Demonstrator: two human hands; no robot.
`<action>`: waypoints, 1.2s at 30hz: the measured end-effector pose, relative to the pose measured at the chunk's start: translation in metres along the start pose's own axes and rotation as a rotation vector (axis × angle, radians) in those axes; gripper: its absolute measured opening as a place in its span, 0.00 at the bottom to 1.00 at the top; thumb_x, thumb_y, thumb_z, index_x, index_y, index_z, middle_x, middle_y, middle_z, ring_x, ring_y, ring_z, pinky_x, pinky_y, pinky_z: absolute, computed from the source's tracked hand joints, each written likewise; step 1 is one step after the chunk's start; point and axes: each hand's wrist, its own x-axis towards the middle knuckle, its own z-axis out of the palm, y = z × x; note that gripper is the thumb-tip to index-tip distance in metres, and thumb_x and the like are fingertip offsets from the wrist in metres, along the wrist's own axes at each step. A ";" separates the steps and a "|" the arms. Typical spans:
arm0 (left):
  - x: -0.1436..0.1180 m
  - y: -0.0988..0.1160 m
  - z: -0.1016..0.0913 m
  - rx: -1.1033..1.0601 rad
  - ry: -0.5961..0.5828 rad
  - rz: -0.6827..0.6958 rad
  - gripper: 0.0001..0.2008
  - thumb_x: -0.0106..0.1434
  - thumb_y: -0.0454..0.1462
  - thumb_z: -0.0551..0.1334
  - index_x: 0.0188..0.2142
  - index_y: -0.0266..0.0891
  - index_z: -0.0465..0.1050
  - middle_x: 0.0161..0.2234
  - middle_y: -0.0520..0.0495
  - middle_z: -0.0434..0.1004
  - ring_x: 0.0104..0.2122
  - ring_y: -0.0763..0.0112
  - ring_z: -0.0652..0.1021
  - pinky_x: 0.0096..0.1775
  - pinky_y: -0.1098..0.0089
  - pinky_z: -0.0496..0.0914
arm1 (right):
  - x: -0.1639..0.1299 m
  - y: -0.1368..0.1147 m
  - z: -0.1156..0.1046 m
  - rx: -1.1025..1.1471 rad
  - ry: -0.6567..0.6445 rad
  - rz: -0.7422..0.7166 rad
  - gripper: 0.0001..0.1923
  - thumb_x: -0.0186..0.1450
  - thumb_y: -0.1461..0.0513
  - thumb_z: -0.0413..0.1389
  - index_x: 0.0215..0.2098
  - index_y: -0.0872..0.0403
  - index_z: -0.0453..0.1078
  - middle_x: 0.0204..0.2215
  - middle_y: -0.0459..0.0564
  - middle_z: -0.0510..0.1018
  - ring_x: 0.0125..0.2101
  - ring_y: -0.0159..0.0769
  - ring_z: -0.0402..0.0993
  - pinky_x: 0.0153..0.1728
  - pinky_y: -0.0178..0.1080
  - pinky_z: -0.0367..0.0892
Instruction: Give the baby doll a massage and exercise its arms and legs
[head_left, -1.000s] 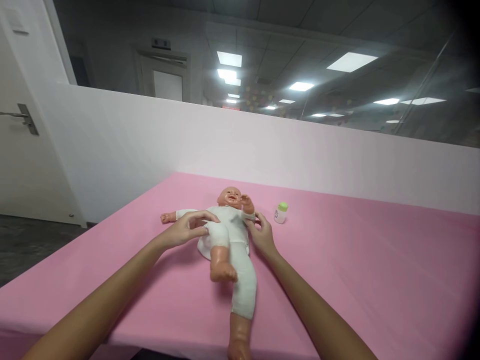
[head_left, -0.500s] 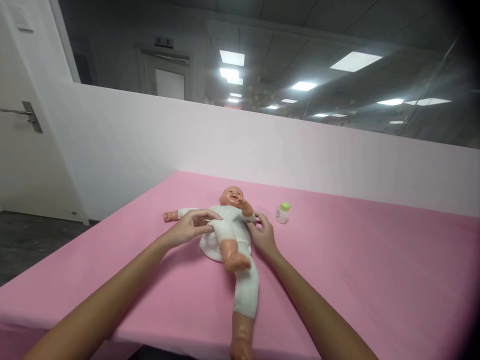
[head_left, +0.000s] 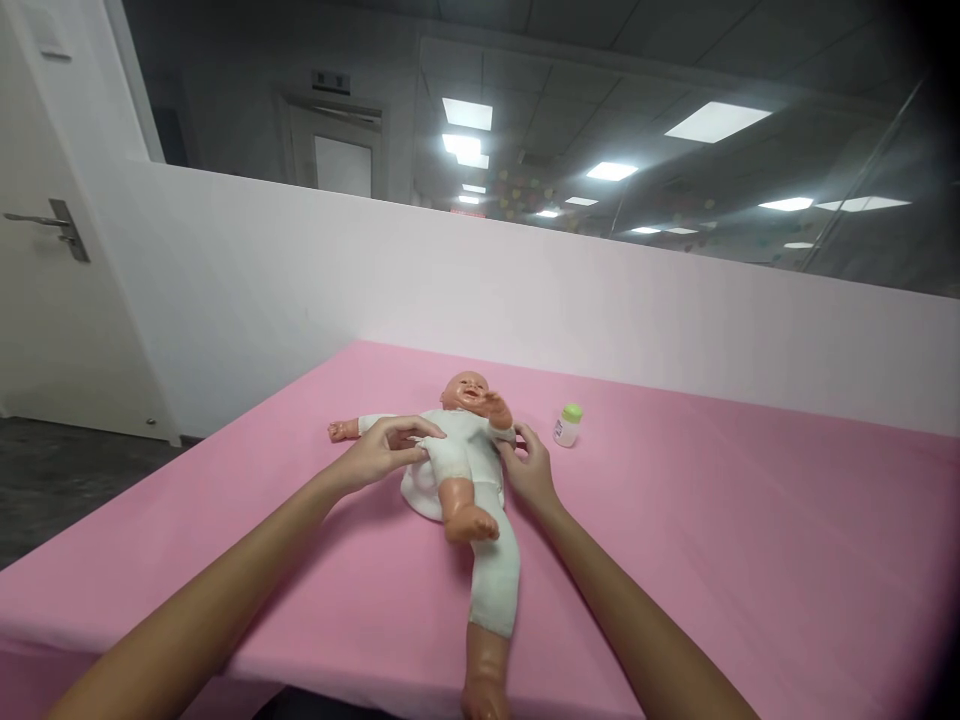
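A baby doll (head_left: 480, 480) with a white cloth body lies on its back on the pink table, head toward the wall. One of its legs is bent up over the belly, while the other stretches toward the near edge. My left hand (head_left: 386, 455) grips the bent leg at the thigh, thumb below and fingers over the top. On the other side, my right hand (head_left: 531, 470) is curled against the doll's flank beneath its raised arm, with some fingertips hidden. A small bottle (head_left: 568, 427) with a green cap stands just beyond my right hand.
The pink-covered table (head_left: 712, 540) reaches a low white wall (head_left: 600, 310) at the back, with dark glass above it. A door (head_left: 52, 300) with a metal handle is at the left. The table's near edge lies under my forearms.
Both hands keep their places on the doll, and the bent leg stays almost still. The whole view has shifted very slightly.
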 end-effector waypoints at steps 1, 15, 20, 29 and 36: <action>0.000 0.001 0.000 0.003 -0.007 0.005 0.13 0.64 0.41 0.67 0.46 0.40 0.80 0.52 0.41 0.79 0.54 0.54 0.76 0.53 0.60 0.70 | 0.001 0.000 0.000 0.031 0.014 0.033 0.13 0.66 0.54 0.56 0.46 0.51 0.74 0.44 0.51 0.80 0.44 0.44 0.74 0.45 0.45 0.70; 0.000 -0.002 0.001 -0.012 -0.017 0.011 0.14 0.65 0.42 0.67 0.49 0.41 0.79 0.51 0.41 0.79 0.52 0.55 0.77 0.52 0.60 0.70 | 0.000 -0.002 0.000 0.048 -0.002 0.021 0.16 0.65 0.54 0.56 0.47 0.52 0.75 0.44 0.52 0.80 0.45 0.45 0.73 0.45 0.45 0.70; 0.000 -0.003 0.001 -0.011 0.021 0.001 0.14 0.65 0.42 0.66 0.48 0.40 0.78 0.51 0.41 0.79 0.52 0.55 0.76 0.52 0.60 0.70 | 0.002 -0.002 0.000 0.069 0.029 0.028 0.15 0.65 0.54 0.56 0.47 0.52 0.73 0.44 0.52 0.80 0.43 0.44 0.74 0.45 0.45 0.70; 0.002 -0.009 0.005 -0.057 0.079 0.001 0.15 0.65 0.44 0.67 0.49 0.41 0.76 0.49 0.42 0.79 0.51 0.56 0.77 0.50 0.61 0.70 | 0.000 -0.001 -0.002 -0.031 -0.068 -0.123 0.12 0.62 0.57 0.59 0.44 0.49 0.76 0.43 0.51 0.79 0.46 0.45 0.72 0.47 0.46 0.69; 0.000 0.001 -0.003 -0.029 -0.036 -0.001 0.15 0.66 0.44 0.65 0.48 0.41 0.75 0.48 0.43 0.77 0.49 0.57 0.76 0.49 0.63 0.71 | 0.013 0.019 -0.008 0.173 0.032 0.062 0.17 0.65 0.51 0.59 0.47 0.53 0.74 0.45 0.51 0.80 0.45 0.42 0.75 0.47 0.43 0.70</action>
